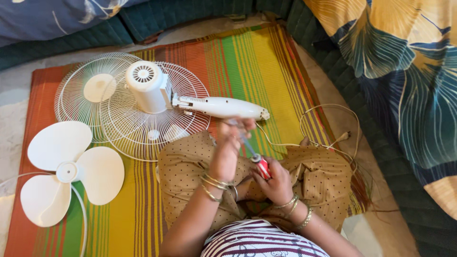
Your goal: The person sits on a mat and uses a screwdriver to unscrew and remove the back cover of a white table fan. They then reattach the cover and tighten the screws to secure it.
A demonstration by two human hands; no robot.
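Note:
My right hand point(275, 182) grips the red handle of a screwdriver point(261, 166), whose shaft slants up and left. My left hand point(232, 143) is raised at the shaft's tip, fingers pinched around it; any small part there is blurred. Just beyond my hands lies a white fan motor housing point(148, 85) with its white neck point(223, 107) pointing right, resting on a white wire fan guard point(157, 128). My knees in tan dotted cloth point(185, 166) sit below the hands.
A second wire guard point(90, 90) lies left on the striped mat point(257, 62). A white three-blade fan blade point(66, 169) lies at lower left. A white power cord point(328, 128) loops on the right. Dark green cushions point(333, 66) and patterned bedding point(404, 62) border the mat.

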